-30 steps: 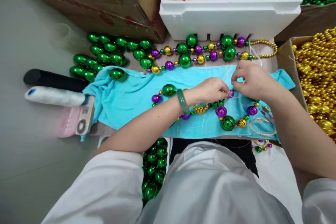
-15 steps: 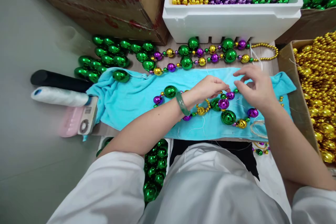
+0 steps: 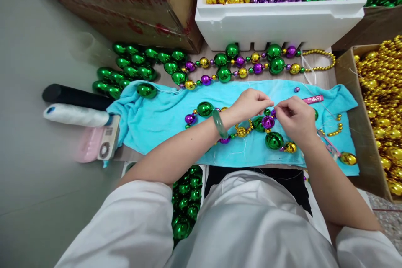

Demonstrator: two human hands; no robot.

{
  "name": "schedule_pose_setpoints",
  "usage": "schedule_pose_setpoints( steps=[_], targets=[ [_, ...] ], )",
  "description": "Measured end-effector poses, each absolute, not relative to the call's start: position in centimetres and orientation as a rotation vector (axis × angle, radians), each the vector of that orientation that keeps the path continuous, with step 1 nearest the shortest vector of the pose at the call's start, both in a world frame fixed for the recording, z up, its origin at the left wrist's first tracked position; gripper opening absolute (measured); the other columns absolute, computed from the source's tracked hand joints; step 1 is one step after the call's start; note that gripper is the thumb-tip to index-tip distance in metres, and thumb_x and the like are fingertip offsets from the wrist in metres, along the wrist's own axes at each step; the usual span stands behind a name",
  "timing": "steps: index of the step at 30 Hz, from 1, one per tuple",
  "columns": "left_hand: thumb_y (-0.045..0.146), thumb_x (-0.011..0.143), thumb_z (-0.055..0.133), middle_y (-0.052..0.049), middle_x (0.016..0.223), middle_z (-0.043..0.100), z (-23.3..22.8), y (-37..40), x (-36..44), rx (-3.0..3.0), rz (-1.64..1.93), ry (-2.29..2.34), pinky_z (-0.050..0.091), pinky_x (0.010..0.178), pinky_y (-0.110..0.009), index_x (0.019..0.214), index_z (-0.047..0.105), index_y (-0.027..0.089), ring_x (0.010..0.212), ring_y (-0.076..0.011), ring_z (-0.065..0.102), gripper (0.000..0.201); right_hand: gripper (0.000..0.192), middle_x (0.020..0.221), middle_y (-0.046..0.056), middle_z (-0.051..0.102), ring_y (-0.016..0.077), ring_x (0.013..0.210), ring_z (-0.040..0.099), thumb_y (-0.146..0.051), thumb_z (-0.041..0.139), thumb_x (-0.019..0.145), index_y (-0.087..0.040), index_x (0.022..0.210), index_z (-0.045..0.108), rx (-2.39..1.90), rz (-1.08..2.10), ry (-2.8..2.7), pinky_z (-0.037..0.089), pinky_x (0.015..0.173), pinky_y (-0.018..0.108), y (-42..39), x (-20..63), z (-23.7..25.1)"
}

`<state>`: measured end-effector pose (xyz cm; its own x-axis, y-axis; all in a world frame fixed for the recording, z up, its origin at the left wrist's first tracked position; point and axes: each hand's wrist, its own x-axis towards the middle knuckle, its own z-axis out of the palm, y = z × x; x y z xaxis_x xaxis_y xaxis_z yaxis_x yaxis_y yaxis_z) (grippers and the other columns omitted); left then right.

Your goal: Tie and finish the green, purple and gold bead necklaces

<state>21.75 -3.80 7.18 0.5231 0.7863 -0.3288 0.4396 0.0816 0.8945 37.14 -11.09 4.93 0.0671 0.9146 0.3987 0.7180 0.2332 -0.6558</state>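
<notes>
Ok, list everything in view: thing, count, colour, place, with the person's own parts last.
towel: one, turquoise, spread across the bench
bead strand in hand: one, green, purple and gold, on the towel under both hands
finished strand: one, same colours, doubled behind the towel
loose green beads: a heap, left of the finished strand
foam box: one, white, holding gold, purple and green beads, top centre
cardboard box: one, brown, top left, purple beads inside
box of gold beads: one, right edge
thread spool: one, white, left of the towel
bangle: one, green, left wrist
left hand: pinching thread at the strand
right hand: pinching beside it
</notes>
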Motion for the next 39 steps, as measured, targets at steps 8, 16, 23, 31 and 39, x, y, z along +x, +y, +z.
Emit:
schedule_pose_setpoints(
  steps=[8,16,23,31,39],
  targets=[
    [0.017,0.078,0.066,0.002,0.052,0.059,7.8,-3.3,21.4,1.563,0.331,1.146,0.035,0.049,-0.020,0.061,0.061,0.013,0.044,-0.0033,0.046,0.018,0.010,0.063,-0.001,0.055,0.0123,0.058,0.050,-0.015,0.060,0.077,-0.019,0.068,0.060,-1.562,0.278,-1.622,0.041,0.056,0.026,-11.6,37.1,4.6],
    [0.008,0.075,0.064,0.002,0.054,0.060,8.3,-2.6,21.3,1.517,0.294,1.105,0.039,0.052,-0.020,0.065,0.064,0.012,0.047,-0.0043,0.049,0.010,0.010,0.073,0.003,0.061,0.0152,0.067,0.056,-0.017,0.055,0.083,-0.020,0.075,0.060,-1.461,0.287,-1.811,0.045,0.062,0.028,-12.9,35.2,4.9],
    [0.012,0.075,0.063,0.000,0.072,0.070,6.9,-2.5,20.5,2.025,0.414,1.002,0.045,0.068,-0.026,0.077,0.070,0.017,0.067,-0.0110,0.059,0.009,0.013,0.077,0.005,0.063,0.0185,0.075,0.058,-0.018,0.052,0.085,-0.021,0.076,0.060,-1.498,0.353,-1.901,0.047,0.071,0.032,-13.3,34.8,4.1],
    [0.007,0.086,0.045,-0.003,0.097,0.070,6.2,-2.9,19.6,2.496,0.427,0.697,0.047,0.083,-0.028,0.107,0.067,0.022,0.092,-0.0143,0.062,0.034,0.009,0.084,0.004,0.068,0.0181,0.082,0.062,-0.026,0.058,0.082,-0.020,0.079,0.064,-1.403,0.733,-1.408,0.049,0.078,0.035,-10.2,37.0,3.3],
    [0.016,0.091,0.046,-0.003,0.094,0.073,4.2,-3.2,19.4,2.376,0.710,0.778,0.048,0.077,-0.025,0.107,0.069,0.023,0.086,-0.0125,0.064,0.029,0.022,0.065,0.001,0.068,0.0134,0.061,0.059,-0.035,0.073,0.065,-0.018,0.077,0.069,-1.362,1.365,-1.030,0.044,0.059,0.027,-8.2,37.1,2.8]
  ],
)
